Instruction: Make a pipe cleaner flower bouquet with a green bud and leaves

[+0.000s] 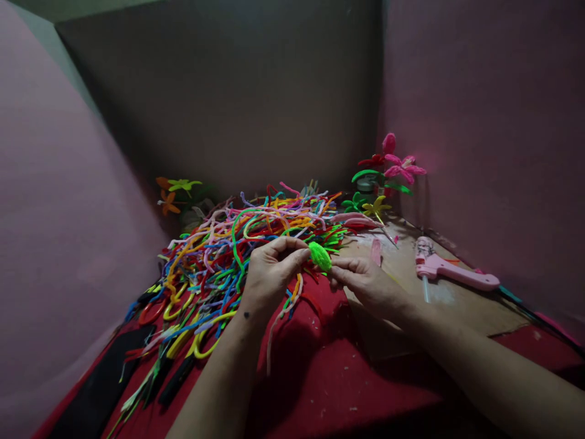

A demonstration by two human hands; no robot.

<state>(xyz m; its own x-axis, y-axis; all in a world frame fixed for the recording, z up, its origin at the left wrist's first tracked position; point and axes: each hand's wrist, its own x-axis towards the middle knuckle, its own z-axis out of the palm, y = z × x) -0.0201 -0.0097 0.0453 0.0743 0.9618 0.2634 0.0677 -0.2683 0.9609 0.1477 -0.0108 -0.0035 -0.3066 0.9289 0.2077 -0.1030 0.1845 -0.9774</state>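
Above the desk point(457, 308), before a heap of pipe cleaners point(214, 250), the left hand point(269, 271) and right hand point(368, 283) each pinch an end of a green coil point(320, 256). The coil is probably light, fuzzy and easily bent, and best gripped at its ends.

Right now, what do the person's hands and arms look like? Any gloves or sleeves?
Both are bare. The left hand and the right hand wear no gloves, and I see no rings, watch or bracelet. No sleeves show on either forearm. One small dark mark sits on the left wrist. The light is dim, so finer details are hard to tell.
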